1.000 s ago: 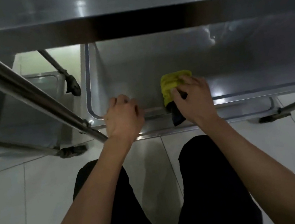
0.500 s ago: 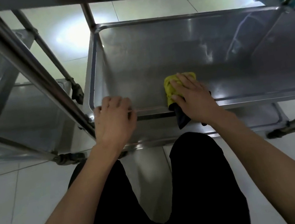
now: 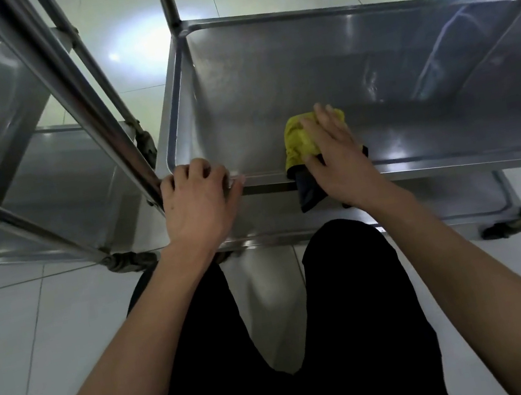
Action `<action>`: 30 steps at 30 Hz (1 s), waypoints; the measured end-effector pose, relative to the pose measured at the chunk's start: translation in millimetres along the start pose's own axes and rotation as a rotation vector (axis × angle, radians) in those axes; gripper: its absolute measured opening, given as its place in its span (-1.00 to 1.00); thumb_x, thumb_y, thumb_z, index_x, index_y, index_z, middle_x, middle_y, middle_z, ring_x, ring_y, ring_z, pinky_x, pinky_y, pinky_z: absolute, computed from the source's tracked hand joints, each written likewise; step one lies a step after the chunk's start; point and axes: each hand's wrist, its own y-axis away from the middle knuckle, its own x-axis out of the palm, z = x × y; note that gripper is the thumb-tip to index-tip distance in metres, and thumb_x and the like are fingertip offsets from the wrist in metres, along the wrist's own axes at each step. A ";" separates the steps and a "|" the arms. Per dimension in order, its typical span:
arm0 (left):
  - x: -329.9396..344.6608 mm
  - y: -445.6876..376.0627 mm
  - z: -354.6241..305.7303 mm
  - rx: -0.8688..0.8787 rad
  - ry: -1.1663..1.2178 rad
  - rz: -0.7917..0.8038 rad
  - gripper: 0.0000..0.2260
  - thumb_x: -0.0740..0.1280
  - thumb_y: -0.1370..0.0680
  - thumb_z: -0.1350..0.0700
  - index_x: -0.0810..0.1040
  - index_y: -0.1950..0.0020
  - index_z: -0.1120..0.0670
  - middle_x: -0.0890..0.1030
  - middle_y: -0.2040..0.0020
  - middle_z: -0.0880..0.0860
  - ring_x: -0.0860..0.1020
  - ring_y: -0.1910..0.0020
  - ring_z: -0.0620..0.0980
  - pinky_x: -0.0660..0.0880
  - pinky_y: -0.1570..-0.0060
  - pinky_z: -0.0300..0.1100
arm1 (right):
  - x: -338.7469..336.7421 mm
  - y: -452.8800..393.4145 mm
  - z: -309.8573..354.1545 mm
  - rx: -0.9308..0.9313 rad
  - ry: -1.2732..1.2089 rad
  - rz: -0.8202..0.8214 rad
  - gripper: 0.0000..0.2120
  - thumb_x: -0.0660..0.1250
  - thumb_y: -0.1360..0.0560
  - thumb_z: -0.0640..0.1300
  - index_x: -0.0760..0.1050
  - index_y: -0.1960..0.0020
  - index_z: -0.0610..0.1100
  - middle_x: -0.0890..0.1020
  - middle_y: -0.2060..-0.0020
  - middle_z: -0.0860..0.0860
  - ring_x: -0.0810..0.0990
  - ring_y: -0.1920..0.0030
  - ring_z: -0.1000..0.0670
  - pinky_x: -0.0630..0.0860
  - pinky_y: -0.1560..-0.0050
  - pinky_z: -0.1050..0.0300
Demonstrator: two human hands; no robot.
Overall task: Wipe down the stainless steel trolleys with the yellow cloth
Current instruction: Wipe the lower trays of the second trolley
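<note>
Yellow cloth point(image 3: 299, 141) is pressed flat against the trolley shelf point(image 3: 267, 84) under the right hand point(image 3: 336, 152), whose fingers are held nearly straight; a dark part of the cloth hangs over the shelf's near rim. That rim is gripped near its left corner by the left hand point(image 3: 197, 205), fingers curled over it. A second steel trolley point(image 3: 36, 160) is seen just beside, on the left, on the tiled floor point(image 3: 10, 346).

Both bare forearms extend forward and converge slightly, with the left hand point(image 3: 196, 205) knuckles-up, fingers curled over and gripping a shelf rim point(image 3: 262, 176), and the right hand point(image 3: 337, 156) palm-down, fingers straight and slightly spread, pressing flat on a yellow cloth point(image 3: 298, 142).
</note>
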 end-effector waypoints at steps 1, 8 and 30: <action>1.6 1.1 3.5 0.020 0.017 -0.017 -0.65 0.17 -0.63 -0.21 0.63 -0.14 -0.04 0.55 -0.18 0.01 0.47 -0.18 0.14 0.33 -0.23 0.08 | -0.2 3.1 -0.4 0.003 -0.003 -0.026 -0.51 0.22 -0.62 -0.17 0.26 -0.53 -0.17 0.04 -0.60 -0.16 -0.07 -0.61 -0.16 -0.05 -0.57 -0.07; 8.7 9.0 13.1 0.023 0.100 -0.129 -0.73 0.28 -0.63 -0.10 0.64 -0.17 0.01 0.52 -0.05 0.09 0.47 -0.06 0.15 0.45 -0.01 0.06 | 17.6 -5.8 19.5 -0.041 0.059 -0.036 -0.61 0.17 -0.65 -0.14 0.38 -0.46 -0.15 0.17 -0.58 -0.13 0.04 -0.60 -0.11 0.05 -0.51 -0.04; 6.3 37.2 41.8 0.049 0.294 -0.261 -0.80 0.33 -0.51 0.20 0.65 -0.10 0.13 0.64 -0.06 0.03 0.54 -0.07 0.03 0.39 -0.02 -0.21 | 62.9 -84.9 123.5 -0.317 0.001 0.237 -0.60 0.10 -0.69 -0.10 0.32 -0.51 0.02 0.08 -0.61 0.00 -0.03 -0.60 -0.02 0.01 -0.54 -0.09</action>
